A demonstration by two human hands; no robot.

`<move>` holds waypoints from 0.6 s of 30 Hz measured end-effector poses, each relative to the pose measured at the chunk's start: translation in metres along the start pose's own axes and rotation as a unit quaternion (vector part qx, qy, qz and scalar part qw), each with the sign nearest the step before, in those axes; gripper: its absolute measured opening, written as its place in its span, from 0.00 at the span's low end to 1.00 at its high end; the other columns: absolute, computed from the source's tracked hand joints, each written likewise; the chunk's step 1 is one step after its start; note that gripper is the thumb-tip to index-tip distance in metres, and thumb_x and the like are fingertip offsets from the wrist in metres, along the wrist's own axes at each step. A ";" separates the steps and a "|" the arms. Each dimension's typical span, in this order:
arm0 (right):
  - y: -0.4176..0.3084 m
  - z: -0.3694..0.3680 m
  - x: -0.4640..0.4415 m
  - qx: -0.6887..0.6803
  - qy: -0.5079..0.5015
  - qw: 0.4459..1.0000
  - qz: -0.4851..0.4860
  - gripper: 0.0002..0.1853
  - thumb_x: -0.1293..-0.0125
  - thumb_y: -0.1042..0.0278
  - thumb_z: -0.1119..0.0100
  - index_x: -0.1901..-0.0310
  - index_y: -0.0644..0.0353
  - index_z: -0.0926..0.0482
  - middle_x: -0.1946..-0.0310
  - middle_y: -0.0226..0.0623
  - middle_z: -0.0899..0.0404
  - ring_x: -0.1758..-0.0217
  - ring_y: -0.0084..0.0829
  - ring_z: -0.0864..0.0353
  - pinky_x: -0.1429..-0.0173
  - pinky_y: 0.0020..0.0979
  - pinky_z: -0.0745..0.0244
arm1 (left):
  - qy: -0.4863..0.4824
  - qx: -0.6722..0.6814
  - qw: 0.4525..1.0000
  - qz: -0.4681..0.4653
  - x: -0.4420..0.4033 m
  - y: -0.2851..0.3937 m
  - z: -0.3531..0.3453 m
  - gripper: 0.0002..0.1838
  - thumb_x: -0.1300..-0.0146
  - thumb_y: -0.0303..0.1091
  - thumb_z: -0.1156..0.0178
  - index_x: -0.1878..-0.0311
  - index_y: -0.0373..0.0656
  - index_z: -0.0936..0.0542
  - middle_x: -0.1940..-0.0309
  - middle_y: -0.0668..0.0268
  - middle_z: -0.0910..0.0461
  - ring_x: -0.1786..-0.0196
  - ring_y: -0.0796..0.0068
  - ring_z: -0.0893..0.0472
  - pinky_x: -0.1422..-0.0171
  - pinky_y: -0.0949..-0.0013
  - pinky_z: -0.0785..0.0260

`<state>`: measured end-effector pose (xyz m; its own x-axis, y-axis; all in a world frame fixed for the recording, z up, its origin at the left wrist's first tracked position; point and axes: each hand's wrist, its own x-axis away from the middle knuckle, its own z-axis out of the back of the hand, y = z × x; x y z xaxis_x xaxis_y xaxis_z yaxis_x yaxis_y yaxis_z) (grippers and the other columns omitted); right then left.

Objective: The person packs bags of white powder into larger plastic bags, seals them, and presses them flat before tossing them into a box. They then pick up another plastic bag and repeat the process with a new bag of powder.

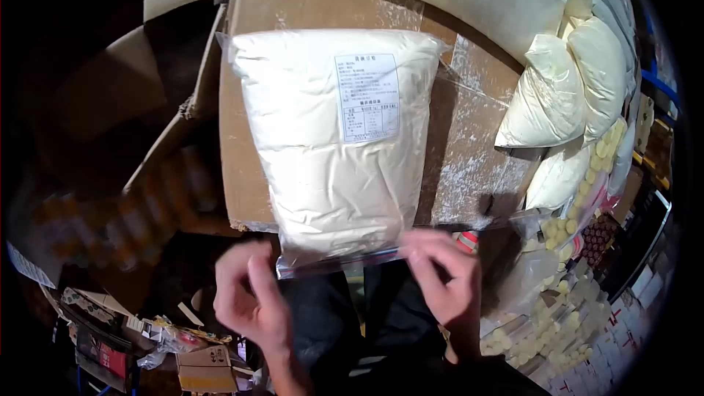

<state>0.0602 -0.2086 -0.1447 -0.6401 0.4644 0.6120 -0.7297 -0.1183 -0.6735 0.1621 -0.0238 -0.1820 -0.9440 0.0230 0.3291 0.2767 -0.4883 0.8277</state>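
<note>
A large clear zip bag of cream-white powder [330,176] lies on a cardboard box, its zip edge toward me. A printed label [368,98] is on its upper right part. My right hand [446,279] has thumb and fingers closed on the right end of the zip edge. Beside the left corner of that edge is my left hand [253,297], fingers curved and thumb apart, with nothing visible in it. Both hands are slightly blurred.
The cardboard box [477,169] under the bag is dusted with white powder. More filled bags [546,95] are piled at the right. Pale round pieces in clear packs [543,330] lie lower right. A small carton [205,368] stands lower left.
</note>
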 end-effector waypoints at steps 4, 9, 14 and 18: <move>-0.041 -0.041 -0.080 0.107 0.218 0.951 0.194 0.17 0.34 0.80 0.50 0.44 0.70 0.23 0.38 0.52 0.27 0.34 0.48 0.28 0.32 0.42 0.33 | -0.086 -0.190 0.941 -0.266 -0.053 0.041 -0.074 0.25 0.37 0.26 0.46 0.36 0.36 0.28 0.34 0.50 0.31 0.29 0.51 0.34 0.27 0.55 0.43; -0.006 -0.067 -0.112 0.186 0.230 0.912 0.284 0.25 0.31 0.72 0.60 0.34 0.69 0.31 0.31 0.52 0.34 0.24 0.53 0.43 0.22 0.50 0.54 | -0.091 -0.246 0.910 -0.322 -0.062 0.001 -0.092 0.28 0.31 0.36 0.55 0.30 0.35 0.35 0.29 0.54 0.35 0.23 0.53 0.43 0.20 0.50 0.58; -0.018 -0.066 -0.114 0.235 0.211 0.915 0.250 0.30 0.31 0.59 0.57 0.29 0.61 0.35 0.26 0.47 0.43 0.21 0.51 0.51 0.21 0.53 0.61 | -0.105 -0.256 0.895 -0.351 -0.072 -0.007 -0.086 0.28 0.30 0.35 0.58 0.30 0.32 0.35 0.28 0.51 0.38 0.23 0.50 0.44 0.20 0.48 0.60; -0.027 -0.056 -0.118 0.269 0.170 0.912 0.257 0.32 0.31 0.58 0.60 0.29 0.66 0.39 0.26 0.48 0.44 0.20 0.46 0.51 0.20 0.49 0.66 | -0.127 -0.272 0.887 -0.352 -0.080 -0.005 -0.081 0.29 0.30 0.36 0.58 0.30 0.30 0.36 0.27 0.48 0.40 0.23 0.49 0.45 0.20 0.48 0.60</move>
<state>0.1690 -0.2110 -0.2217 -0.8863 0.4608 0.0457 -0.4244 -0.7689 -0.4781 0.2217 -0.0942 -0.2492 -0.7583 0.6510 -0.0335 -0.5579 -0.6216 0.5499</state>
